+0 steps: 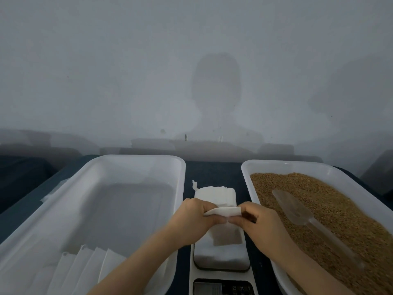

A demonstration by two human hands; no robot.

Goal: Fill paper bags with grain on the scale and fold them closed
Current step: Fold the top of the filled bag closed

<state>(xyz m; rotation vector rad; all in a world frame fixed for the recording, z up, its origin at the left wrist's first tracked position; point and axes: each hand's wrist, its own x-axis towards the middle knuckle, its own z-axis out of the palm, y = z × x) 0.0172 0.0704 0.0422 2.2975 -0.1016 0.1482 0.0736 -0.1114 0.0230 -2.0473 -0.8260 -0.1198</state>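
Note:
A white paper bag [226, 235] stands on the scale [221, 260] between two trays. My left hand [191, 220] and my right hand [261, 222] pinch its top edge from either side, and the top flap is bent over toward me. A dark patch of grain shows through the bag's lower wall. Behind it a stack of empty white bags [214, 194] lies flat on the dark cloth. Brown grain [331, 209] fills the right tray [246, 173], with a clear plastic scoop [297, 211] lying on it.
The large white tray [136, 162] on the left holds several flat white bags [85, 267] at its near end. The scale's display and buttons [223, 287] sit at the bottom edge. A grey wall rises close behind the table.

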